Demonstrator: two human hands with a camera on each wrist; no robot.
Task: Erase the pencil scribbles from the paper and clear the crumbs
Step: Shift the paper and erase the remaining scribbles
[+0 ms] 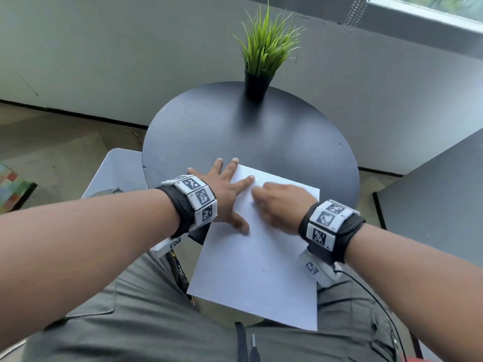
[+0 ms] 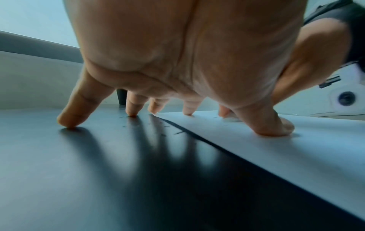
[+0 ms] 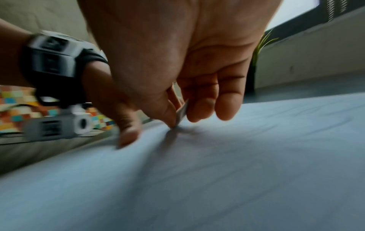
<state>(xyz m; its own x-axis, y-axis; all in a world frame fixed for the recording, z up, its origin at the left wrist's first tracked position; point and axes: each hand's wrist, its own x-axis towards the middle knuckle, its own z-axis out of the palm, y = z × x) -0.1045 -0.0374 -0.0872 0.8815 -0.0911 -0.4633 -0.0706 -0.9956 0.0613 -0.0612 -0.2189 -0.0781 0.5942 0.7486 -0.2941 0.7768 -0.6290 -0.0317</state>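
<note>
A white sheet of paper [image 1: 256, 257] lies on the round dark table [image 1: 261, 142], with its near part hanging over the table edge above my lap. My left hand [image 1: 226, 188] is spread flat, its thumb and index finger pressing the paper's left side while the other fingers [image 2: 67, 120] rest on the table. My right hand [image 1: 279, 205], blurred by motion, pinches a small white eraser [image 3: 182, 111] against the sheet just right of the left index finger. Faint pencil marks [image 1: 257, 177] show near the paper's far edge. Dark crumbs [image 2: 162, 129] lie on the table beside the paper's edge.
A potted grass plant [image 1: 264, 48] stands at the table's far side. A white chair [image 1: 117, 171] is at the left, a grey tabletop [image 1: 431, 205] at the right. A cable runs from my right wristband.
</note>
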